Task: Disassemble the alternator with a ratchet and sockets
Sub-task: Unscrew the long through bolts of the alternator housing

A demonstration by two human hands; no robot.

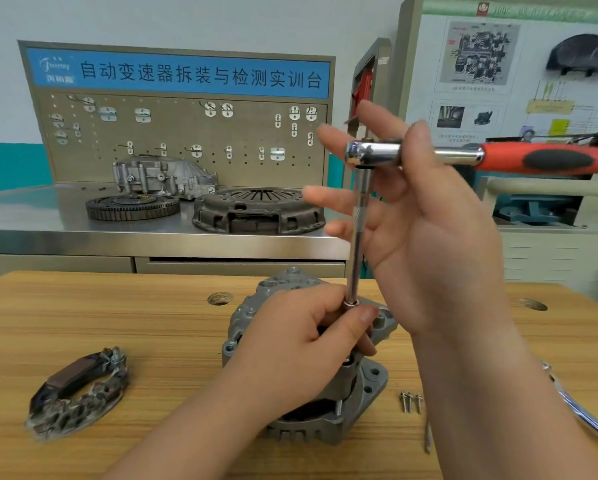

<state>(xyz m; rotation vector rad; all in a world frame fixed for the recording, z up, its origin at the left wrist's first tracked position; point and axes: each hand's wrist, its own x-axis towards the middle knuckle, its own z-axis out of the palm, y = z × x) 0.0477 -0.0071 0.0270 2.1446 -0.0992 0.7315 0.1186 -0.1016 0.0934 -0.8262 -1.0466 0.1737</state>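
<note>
The grey alternator point(370, 386) stands on the wooden bench point(152, 341), partly hidden by my left hand point(297, 341). That hand pinches the lower end of a chrome extension bar point(359, 216) where it meets the top of the alternator. The bar rises upright to the head of a ratchet point(546, 159) with a red and black handle pointing right. My right hand point(439, 237) holds the ratchet near its head, thumb over the chrome neck and fingers spread out behind it.
A removed rectifier part point(79, 389) lies at the bench's left. Three small bolts point(410, 401) and a thin rod point(428, 438) lie right of the alternator, with a chrome tool point(581, 410) at the right edge. Behind stands a steel counter with a clutch cover point(256, 209), flywheel point(131, 206) and pegboard.
</note>
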